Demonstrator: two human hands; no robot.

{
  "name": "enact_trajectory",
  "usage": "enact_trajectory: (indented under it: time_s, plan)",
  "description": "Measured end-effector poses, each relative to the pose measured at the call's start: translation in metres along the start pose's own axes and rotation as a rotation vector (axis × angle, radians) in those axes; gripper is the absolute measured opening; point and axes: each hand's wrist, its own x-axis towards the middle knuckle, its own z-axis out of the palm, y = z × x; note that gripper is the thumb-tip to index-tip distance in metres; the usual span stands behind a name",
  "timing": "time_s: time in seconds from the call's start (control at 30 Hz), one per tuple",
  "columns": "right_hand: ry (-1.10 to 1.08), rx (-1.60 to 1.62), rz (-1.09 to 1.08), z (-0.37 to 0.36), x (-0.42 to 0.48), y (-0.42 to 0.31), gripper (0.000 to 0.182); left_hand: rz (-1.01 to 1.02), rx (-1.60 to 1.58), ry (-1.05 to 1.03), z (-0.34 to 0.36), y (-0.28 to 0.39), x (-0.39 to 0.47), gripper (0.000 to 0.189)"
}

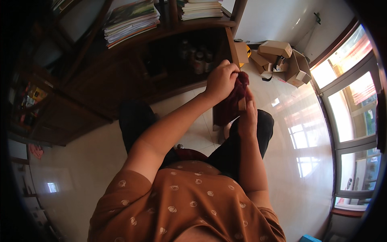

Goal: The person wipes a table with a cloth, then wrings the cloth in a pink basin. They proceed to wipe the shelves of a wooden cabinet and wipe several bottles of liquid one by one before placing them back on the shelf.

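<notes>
A dark red cloth [231, 104] hangs over the opened wooden door [232, 45] of a dark cabinet. My left hand [222, 80] pinches the cloth near its upper end, fingers bent around a bunched fold. Lower down on the right side, my right hand [248, 113] holds against the cloth, its fingers pointing up. A small tan patch [242, 104] shows beside the right fingers; I cannot tell whether it is bare wood. Behind my left hand, the open cabinet compartment [178, 75] holds several jars or bottles [198, 60] in shadow.
Stacks of books and papers [131, 25] lie on the cabinet top, with another book stack [201, 10] farther right. Opened cardboard boxes [279, 60] sit on the tiled floor [290, 112] by the wall. Glazed doors [350, 112] line the right side. My knees flank the work.
</notes>
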Motion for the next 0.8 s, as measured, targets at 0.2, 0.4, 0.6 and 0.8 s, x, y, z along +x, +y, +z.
enact_trajectory:
  time_s: [0.2, 0.4, 0.6, 0.8]
  plan:
    - [0.008, -0.779, -0.347, -0.031, -0.003, -0.022, 0.051, -0.349, -0.565, 0.133, 0.016, -0.071, -0.031, 0.009]
    - [0.319, -0.99, -0.312, -0.079, 0.02, -0.048, 0.031, -0.832, -0.83, 0.137, -0.02, -0.106, -0.099, 0.007]
    - [0.409, -1.326, -0.235, -0.149, 0.073, -0.08, 0.034, -0.925, -0.982, 0.169, -0.035, -0.127, -0.106, 0.006]
    - [0.507, -1.548, -0.295, -0.169, 0.111, -0.068, 0.053, -0.913, -0.983, 0.186, -0.043, -0.123, -0.096, 0.006]
